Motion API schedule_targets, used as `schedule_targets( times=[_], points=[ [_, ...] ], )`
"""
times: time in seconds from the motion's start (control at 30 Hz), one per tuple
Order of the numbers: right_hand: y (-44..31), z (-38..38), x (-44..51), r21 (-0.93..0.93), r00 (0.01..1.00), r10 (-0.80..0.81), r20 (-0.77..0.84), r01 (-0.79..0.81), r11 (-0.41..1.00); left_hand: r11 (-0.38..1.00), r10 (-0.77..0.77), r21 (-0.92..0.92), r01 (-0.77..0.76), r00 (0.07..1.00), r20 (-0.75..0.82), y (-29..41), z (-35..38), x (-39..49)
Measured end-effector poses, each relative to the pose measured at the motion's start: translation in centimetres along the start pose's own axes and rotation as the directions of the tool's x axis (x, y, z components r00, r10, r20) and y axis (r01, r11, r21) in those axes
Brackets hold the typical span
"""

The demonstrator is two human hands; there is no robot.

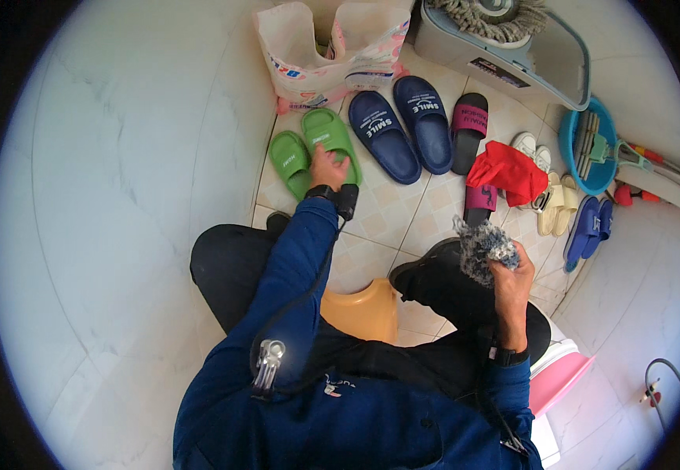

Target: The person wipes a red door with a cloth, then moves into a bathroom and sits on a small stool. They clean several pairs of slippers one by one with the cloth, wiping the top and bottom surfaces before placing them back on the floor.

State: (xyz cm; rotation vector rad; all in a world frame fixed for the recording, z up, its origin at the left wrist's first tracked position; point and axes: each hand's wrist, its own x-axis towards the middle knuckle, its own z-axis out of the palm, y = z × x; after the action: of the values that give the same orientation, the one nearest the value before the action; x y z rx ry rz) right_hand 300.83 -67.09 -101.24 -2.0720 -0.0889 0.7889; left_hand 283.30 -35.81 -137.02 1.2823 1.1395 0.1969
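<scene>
My left hand (329,169) reaches out over the right one of two green slide slippers (323,129), its slightly blurred fingers apart at the edge of the strap. Whether it touches the slipper I cannot tell. The other green slipper (289,154) lies just to the left, on the tiled floor (375,211). In my right hand (513,273) is a fluffy grey, white and blue cloth (487,249), pinched between thumb and fingers above my right shoe. Beyond that hand, a red cloth (510,173) lies across a pair of black-and-magenta slides (470,120).
Navy slides (384,135) stand right of the green pair. A plastic bag (316,82), a grey mop bucket (504,64) and a blue basin (566,141) line the back. More shoes, including blue slippers (584,232), sit at right. An orange plastic stool (363,311) is beneath me.
</scene>
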Motion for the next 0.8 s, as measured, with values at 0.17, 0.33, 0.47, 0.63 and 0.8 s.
schedule_targets(
  times=[0.17, 0.33, 0.47, 0.63, 0.8],
  points=[
    [0.3, -0.3, 0.5, -0.023, 0.999, 0.033, -0.029, -0.034, 0.999, 0.898, 0.059, 0.441, -0.015, 0.995, -0.087, -2.2, -4.8, 3.1],
    [0.0, -0.1, 0.8, 0.074, 0.997, -0.066, 0.033, 0.063, 0.995, 0.996, 0.027, -0.076, -0.048, 0.969, -0.245, 2.7, -4.4, 0.6],
    [-2.3, 1.5, 1.1, 0.24, 0.991, -0.128, 0.043, 0.114, 0.964, 0.218, -0.191, -0.974, 0.057, 0.981, 0.014, 10.4, -1.5, -5.3],
    [-8.3, 4.7, 1.3, 0.657, 0.963, -0.259, 0.075, 0.148, 0.74, 0.106, 0.031, -0.96, 0.257, 0.965, 0.262, 18.3, -0.5, -14.2],
    [-12.5, 7.3, -1.7, 0.698, 0.854, -0.518, 0.038, 0.348, 0.625, 0.194, 0.072, -0.919, 0.343, 0.929, 0.362, 24.0, -0.2, -19.7]
  ],
)
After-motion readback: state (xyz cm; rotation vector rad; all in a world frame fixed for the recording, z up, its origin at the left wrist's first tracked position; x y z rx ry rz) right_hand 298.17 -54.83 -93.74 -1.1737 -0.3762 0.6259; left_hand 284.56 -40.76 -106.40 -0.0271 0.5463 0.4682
